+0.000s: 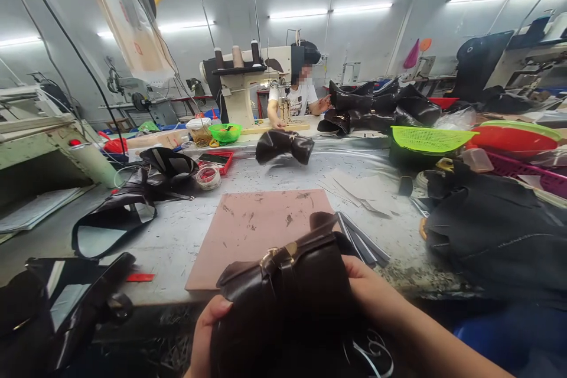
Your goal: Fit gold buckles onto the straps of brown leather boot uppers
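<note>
A dark brown leather piece with a strap and a gold-coloured buckle is held low in front of me, over the table's front edge. My left hand grips its left side, the thumb on the leather and the other fingers hidden behind. On the right side my right hand holds it, fingers mostly out of sight behind the leather. Just beyond it lies a pinkish square board with dark marks. Dark grey strips lie at the board's right edge.
A person sits behind a sewing machine. Another brown leather piece is at the table's far side. Dark leather pieces lie left; a black leather pile and green basket are right.
</note>
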Tool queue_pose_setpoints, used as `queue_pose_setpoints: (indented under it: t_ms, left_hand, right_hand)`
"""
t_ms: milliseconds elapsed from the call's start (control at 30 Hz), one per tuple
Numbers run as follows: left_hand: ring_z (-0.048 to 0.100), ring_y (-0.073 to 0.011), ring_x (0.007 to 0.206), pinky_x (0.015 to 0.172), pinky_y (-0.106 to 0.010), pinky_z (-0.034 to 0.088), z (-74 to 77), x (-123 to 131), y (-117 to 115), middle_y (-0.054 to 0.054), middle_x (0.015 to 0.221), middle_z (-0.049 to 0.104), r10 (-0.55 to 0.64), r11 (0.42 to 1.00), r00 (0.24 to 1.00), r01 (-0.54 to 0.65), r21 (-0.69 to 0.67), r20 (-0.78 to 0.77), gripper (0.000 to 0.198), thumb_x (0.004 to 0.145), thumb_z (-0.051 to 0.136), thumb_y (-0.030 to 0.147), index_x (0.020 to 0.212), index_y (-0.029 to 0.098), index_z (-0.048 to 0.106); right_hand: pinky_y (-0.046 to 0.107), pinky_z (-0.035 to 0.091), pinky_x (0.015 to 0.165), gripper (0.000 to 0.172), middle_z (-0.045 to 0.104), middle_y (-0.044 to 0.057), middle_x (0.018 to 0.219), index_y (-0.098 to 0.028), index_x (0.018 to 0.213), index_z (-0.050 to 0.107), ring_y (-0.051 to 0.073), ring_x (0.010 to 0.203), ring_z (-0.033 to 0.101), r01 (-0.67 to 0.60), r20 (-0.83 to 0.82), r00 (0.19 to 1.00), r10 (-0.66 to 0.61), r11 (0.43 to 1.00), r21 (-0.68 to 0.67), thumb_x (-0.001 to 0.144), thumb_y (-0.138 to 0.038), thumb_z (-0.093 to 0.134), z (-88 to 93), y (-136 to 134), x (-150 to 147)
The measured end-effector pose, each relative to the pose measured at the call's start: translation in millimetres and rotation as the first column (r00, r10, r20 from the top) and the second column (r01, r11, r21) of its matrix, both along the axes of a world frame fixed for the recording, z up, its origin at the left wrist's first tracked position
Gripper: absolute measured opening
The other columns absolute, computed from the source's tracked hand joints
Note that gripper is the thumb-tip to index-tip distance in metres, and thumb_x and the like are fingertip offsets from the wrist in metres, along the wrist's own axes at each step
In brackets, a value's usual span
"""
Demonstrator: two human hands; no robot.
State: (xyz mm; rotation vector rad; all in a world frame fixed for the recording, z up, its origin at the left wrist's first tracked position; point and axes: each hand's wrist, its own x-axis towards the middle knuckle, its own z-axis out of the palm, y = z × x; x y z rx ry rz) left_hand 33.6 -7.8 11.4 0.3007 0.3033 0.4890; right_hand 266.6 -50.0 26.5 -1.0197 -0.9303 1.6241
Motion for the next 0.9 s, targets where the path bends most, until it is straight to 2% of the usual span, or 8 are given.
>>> queue_pose_setpoints:
  t_ms: [167,300,367,467,533,600,733,900]
  left_hand:
    - [0.057,-0.0334,0.103,0.097,-0.043,0.036,-2.4,0.5,-1.9,-0.013,0.103,0.067,-0.017,0.999,0.997,0.014,0.048,0.071,0.043,0.072,0.044,0.027,0.103,0.006,0.067]
    - [0.054,-0.0336,0.108,0.098,-0.043,0.034,-0.7,2.3,-3.2,-0.012,0.104,0.067,-0.04,0.998,0.998,0.037,0.049,0.055,0.042,0.072,0.043,0.025,0.102,0.007,0.067]
    - [0.052,-0.0346,0.11,0.098,-0.044,0.034,1.1,3.3,-4.1,-0.012,0.107,0.066,-0.044,0.998,0.998,0.043,0.037,0.036,0.044,0.071,0.044,0.026,0.105,0.007,0.066]
    - [0.05,-0.0362,0.111,0.099,-0.045,0.033,1.3,3.2,-5.2,-0.014,0.106,0.066,-0.048,0.998,0.999,0.048,0.037,0.005,0.046,0.069,0.045,0.026,0.105,0.005,0.066]
    - [0.052,-0.0355,0.109,0.099,-0.044,0.033,-1.3,2.3,-5.3,-0.014,0.1,0.068,-0.042,0.998,0.999,0.043,0.042,-0.017,0.044,0.07,0.044,0.024,0.101,0.004,0.067]
    - [0.055,-0.0344,0.106,0.098,-0.043,0.034,-4.7,1.7,-4.9,-0.014,0.097,0.069,-0.041,0.998,0.999,0.042,0.037,-0.021,0.041,0.07,0.044,0.022,0.097,0.004,0.069]
    - [0.056,-0.0344,0.104,0.097,-0.043,0.036,-6.9,3.2,-3.7,-0.013,0.093,0.07,-0.055,0.998,0.999,0.055,0.015,0.003,0.038,0.069,0.046,0.022,0.093,0.006,0.07]
    - [0.056,-0.0335,0.104,0.097,-0.043,0.036,-3.1,4.8,-4.2,-0.013,0.088,0.071,-0.027,1.0,0.999,0.028,0.008,-0.037,0.037,0.07,0.044,0.02,0.091,0.005,0.071]
  right_hand:
    - [0.022,0.046,0.06,0.022,0.067,0.001,0.065,-0.015,0.069,0.071,0.011,0.059,0.058,0.103,0.004,0.995,-0.103,0.99,-0.099,0.057,-0.032,0.076,-1.5,2.3,-6.7]
    - [0.022,0.046,0.06,0.021,0.068,0.002,0.062,-0.014,0.068,0.07,0.011,0.057,0.059,0.188,-0.127,0.967,-0.22,0.957,-0.222,0.055,-0.03,0.075,-4.3,-2.1,-7.8]
    - [0.024,0.047,0.065,0.023,0.068,0.003,0.065,-0.013,0.074,0.071,0.014,0.064,0.062,0.114,-0.155,0.977,-0.149,0.971,-0.211,0.056,-0.028,0.075,-4.2,-5.9,-4.3]
    - [0.026,0.047,0.065,0.03,0.069,0.002,0.068,-0.014,0.082,0.07,0.016,0.065,0.063,-0.01,-0.017,1.0,0.007,0.979,-0.202,0.054,-0.024,0.078,-4.1,-11.0,3.7]
    - [0.026,0.048,0.063,0.031,0.069,0.001,0.067,-0.015,0.081,0.07,0.016,0.063,0.062,-0.007,0.056,0.998,0.019,0.978,-0.207,0.053,-0.023,0.079,-4.4,-13.1,7.0]
    - [0.027,0.048,0.064,0.03,0.069,0.002,0.069,-0.015,0.082,0.069,0.016,0.065,0.063,0.037,0.002,0.999,-0.038,0.978,-0.206,0.056,-0.025,0.078,-3.9,-14.7,6.8]
    - [0.026,0.048,0.069,0.024,0.069,0.002,0.068,-0.015,0.08,0.069,0.014,0.067,0.064,0.12,-0.213,0.962,-0.173,0.964,-0.238,0.061,-0.027,0.077,1.8,-18.6,-0.6]
    - [0.027,0.047,0.071,0.022,0.068,0.003,0.067,-0.014,0.073,0.069,0.017,0.07,0.063,0.157,-0.255,0.94,-0.229,0.949,-0.274,0.06,-0.03,0.076,7.6,-23.0,-6.2]
